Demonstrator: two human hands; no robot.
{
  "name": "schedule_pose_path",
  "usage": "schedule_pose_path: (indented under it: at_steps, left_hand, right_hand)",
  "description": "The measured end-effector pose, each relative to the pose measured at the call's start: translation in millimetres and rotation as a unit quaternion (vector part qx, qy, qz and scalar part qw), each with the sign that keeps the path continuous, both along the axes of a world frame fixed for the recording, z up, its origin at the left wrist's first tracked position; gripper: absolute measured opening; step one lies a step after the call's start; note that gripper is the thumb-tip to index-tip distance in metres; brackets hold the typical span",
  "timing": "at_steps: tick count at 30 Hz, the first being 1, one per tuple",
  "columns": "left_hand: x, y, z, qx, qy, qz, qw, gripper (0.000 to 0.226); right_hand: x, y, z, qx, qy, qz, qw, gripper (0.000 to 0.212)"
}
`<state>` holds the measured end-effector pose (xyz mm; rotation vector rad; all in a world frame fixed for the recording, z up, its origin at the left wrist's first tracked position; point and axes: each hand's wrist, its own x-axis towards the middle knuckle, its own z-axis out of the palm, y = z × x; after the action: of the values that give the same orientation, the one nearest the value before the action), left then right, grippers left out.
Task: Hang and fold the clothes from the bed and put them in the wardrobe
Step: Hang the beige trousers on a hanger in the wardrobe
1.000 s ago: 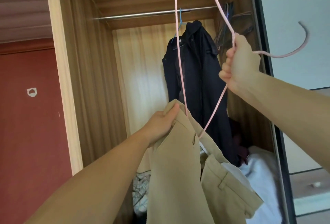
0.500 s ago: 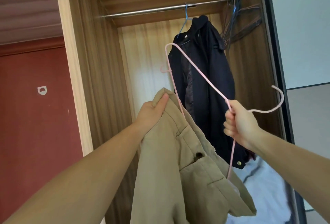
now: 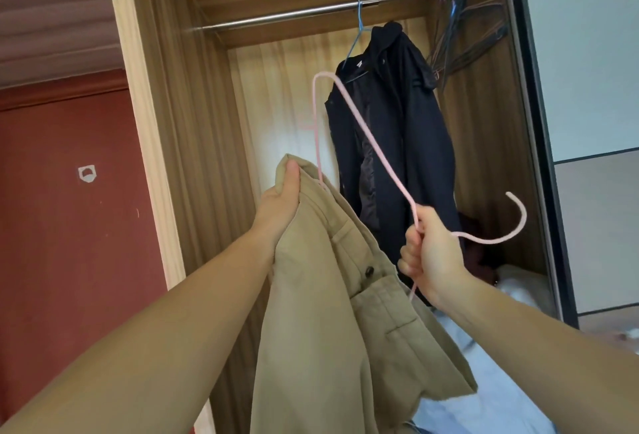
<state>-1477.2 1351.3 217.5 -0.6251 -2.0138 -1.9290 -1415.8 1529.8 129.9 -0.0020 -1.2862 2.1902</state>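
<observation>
Khaki trousers (image 3: 332, 312) hang in front of the open wardrobe (image 3: 193, 122), held up at the waistband by the left hand (image 3: 280, 205), whose thumb and fingers are curled round the top edge of the cloth. One dark button shows on the waistband, and the legs drop out of view at the bottom. The right hand (image 3: 428, 257) is clenched round a pink hanger (image 3: 373, 143) at the neck just below its hook, which curves off to the right. The hanger is tilted, its far corner pointing up and left, and one of its arms runs down into the trousers' waist beside the left hand. Behind, a dark coat (image 3: 397, 129) hangs from a blue hanger (image 3: 358, 32) on the metal rail (image 3: 294, 15). A bunch of bare dark hangers (image 3: 460, 36) hangs at the rail's right end (tangled, hard to count). Pale bedding (image 3: 484, 364) lies low at the right.
</observation>
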Motion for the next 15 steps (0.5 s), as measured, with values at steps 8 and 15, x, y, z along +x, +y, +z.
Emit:
schedule_pose_path:
  at_steps: [8,15]
  left_hand:
    - [-3.0,-36.7,6.6,-0.007,0.049,0.047,0.998,0.035]
    - [-10.5,-49.6,-2.7,-0.063,0.073,0.068,0.993,0.048]
  right_hand:
    - [6.3,43.6,-22.8,0.207,-0.097,-0.041,0.973,0.061]
    - [25.7,72.2,7.7,0.365,-0.103,-0.074,0.922,0.067]
